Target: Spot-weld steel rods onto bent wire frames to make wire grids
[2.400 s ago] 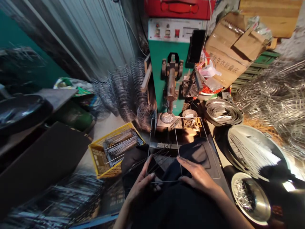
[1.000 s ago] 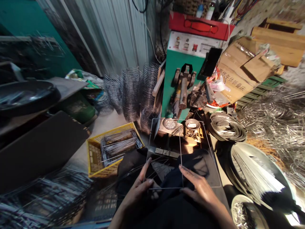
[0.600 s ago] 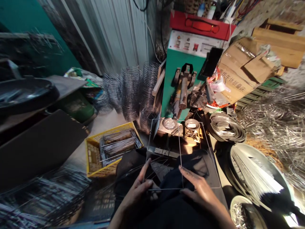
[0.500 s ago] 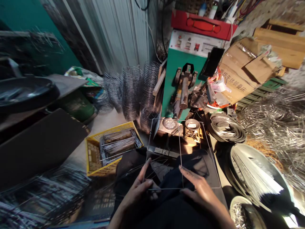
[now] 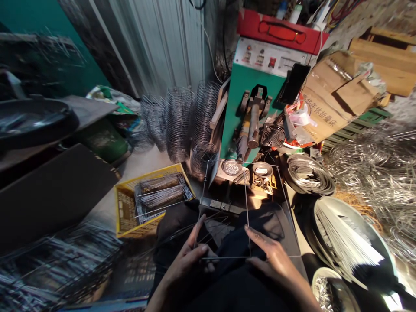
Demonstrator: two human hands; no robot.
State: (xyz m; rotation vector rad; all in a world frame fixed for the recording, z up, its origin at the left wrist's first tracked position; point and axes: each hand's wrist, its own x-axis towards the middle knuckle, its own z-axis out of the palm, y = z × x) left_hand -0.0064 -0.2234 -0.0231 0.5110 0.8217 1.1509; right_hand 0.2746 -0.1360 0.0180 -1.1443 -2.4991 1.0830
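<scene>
A thin metal wire frame [image 5: 247, 203], bent into a rectangular outline with a bar down its middle, is held over my lap. My left hand [image 5: 190, 255] grips its near left corner, index finger stretched along the side wire and thumb by the cross wire. My right hand [image 5: 268, 251] pinches the frame where the middle bar meets the near cross wire. The far end of the frame reaches over a small round dish of metal bits [image 5: 232, 167] at the foot of a green machine [image 5: 250, 78].
A yellow crate [image 5: 130, 208] of wire rods stands at the left. Stacked wire rings [image 5: 180, 125] lean by the metal wall. To the right are coiled wire [image 5: 308, 175], a large basin [image 5: 373, 225] of straight rods and a bowl of small metal parts [image 5: 325, 290]. Behind is a cardboard box [image 5: 338, 95].
The view has shifted slightly, so the machine sits a little further right and higher. Both hands keep the same hold on the wire frame.
</scene>
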